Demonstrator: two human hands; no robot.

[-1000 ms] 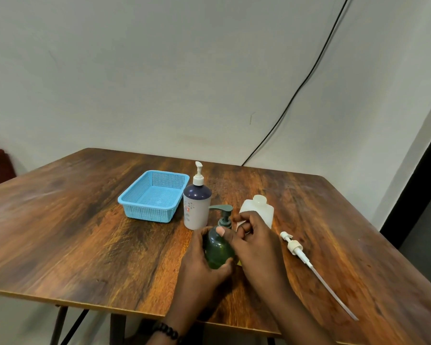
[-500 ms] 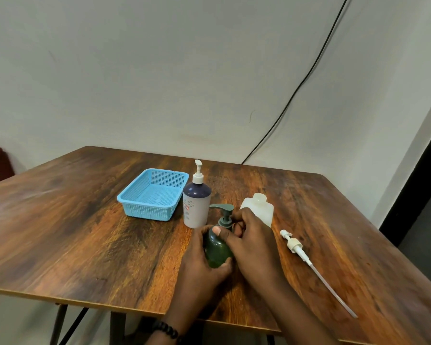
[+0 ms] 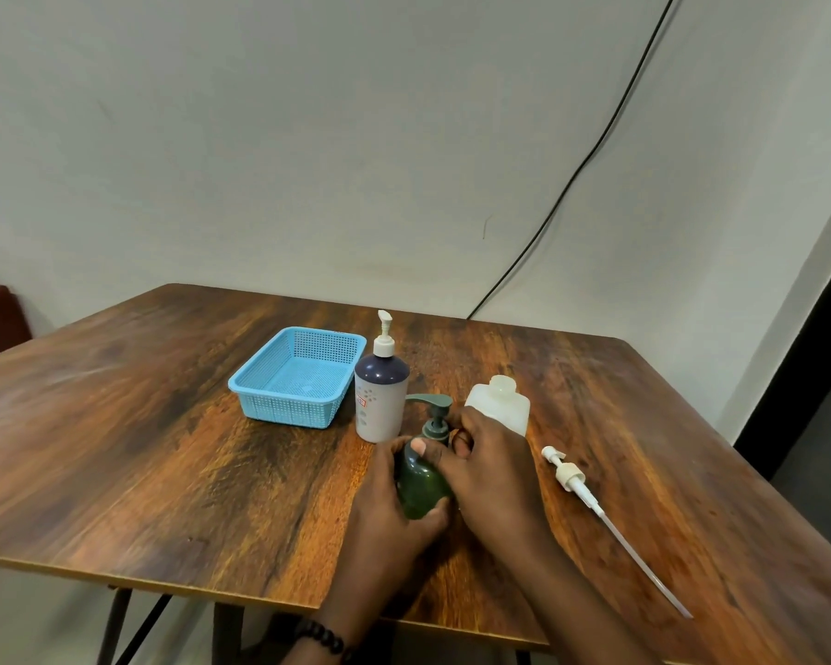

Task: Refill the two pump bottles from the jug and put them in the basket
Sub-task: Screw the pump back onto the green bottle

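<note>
A small green pump bottle [image 3: 422, 487] stands near the table's front middle. My left hand [image 3: 389, 511] grips its body from the left. My right hand [image 3: 488, 467] wraps the bottle's right side, with its fingers at the grey-green pump collar [image 3: 436, 427]. Behind it stands a taller white bottle with a dark top and white pump [image 3: 381, 395]. A white translucent jug [image 3: 500, 407] without a cap stands just behind my right hand. The blue mesh basket [image 3: 260, 393] sits to the left with nothing in it.
A loose white pump head with a long dip tube [image 3: 596, 506] lies on the wooden table [image 3: 140, 463] to the right of my hands. A black cable [image 3: 572, 180] runs down the wall behind. The table's front edge is close below my wrists.
Both hands stay on the green bottle. My right fingers have shifted slightly around the pump collar. The view has dipped a little.
</note>
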